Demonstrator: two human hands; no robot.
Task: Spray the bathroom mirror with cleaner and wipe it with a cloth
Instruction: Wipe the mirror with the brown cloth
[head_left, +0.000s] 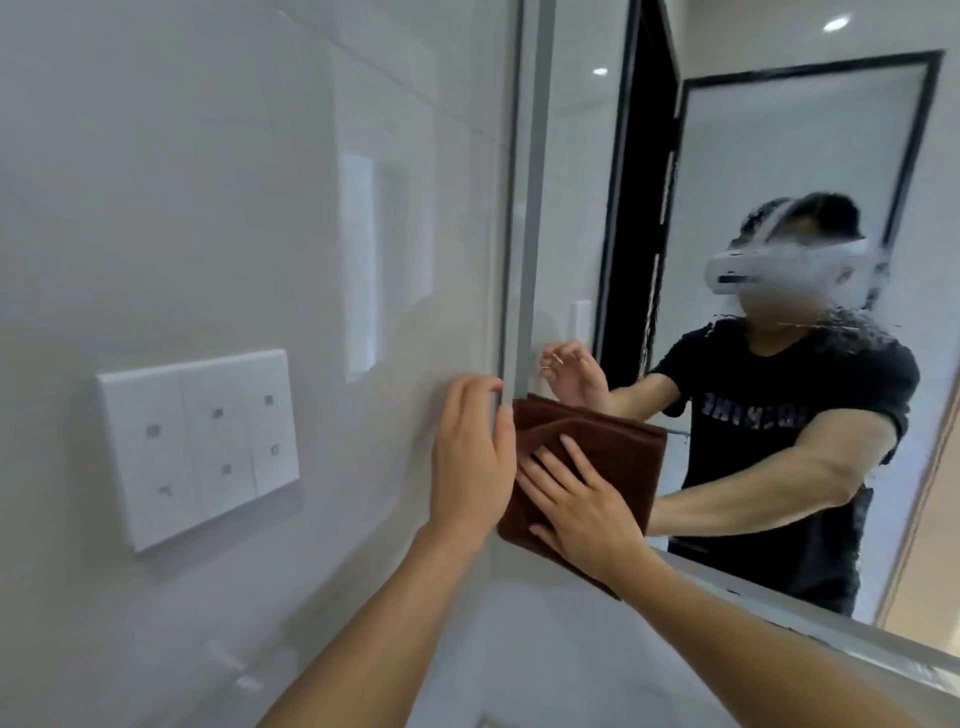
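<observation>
Brown folded cloth (613, 457) lies flat against the lower left corner of the mirror (769, 156), just beside its grey frame (530, 208). With straight, spread fingers the right hand (576, 506) presses the cloth onto the glass. At the frame's edge the left hand (470, 452) rests on the white tiled wall (208, 182), its fingers relaxed and its thumb touching the cloth's left edge. On the wall to the left sits a white switch panel (200, 447).

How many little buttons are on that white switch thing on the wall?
6 on the white switch panel: three along the top, at left, middle and right, and three along the bottom, at left, middle and right. None looks hidden.
</observation>
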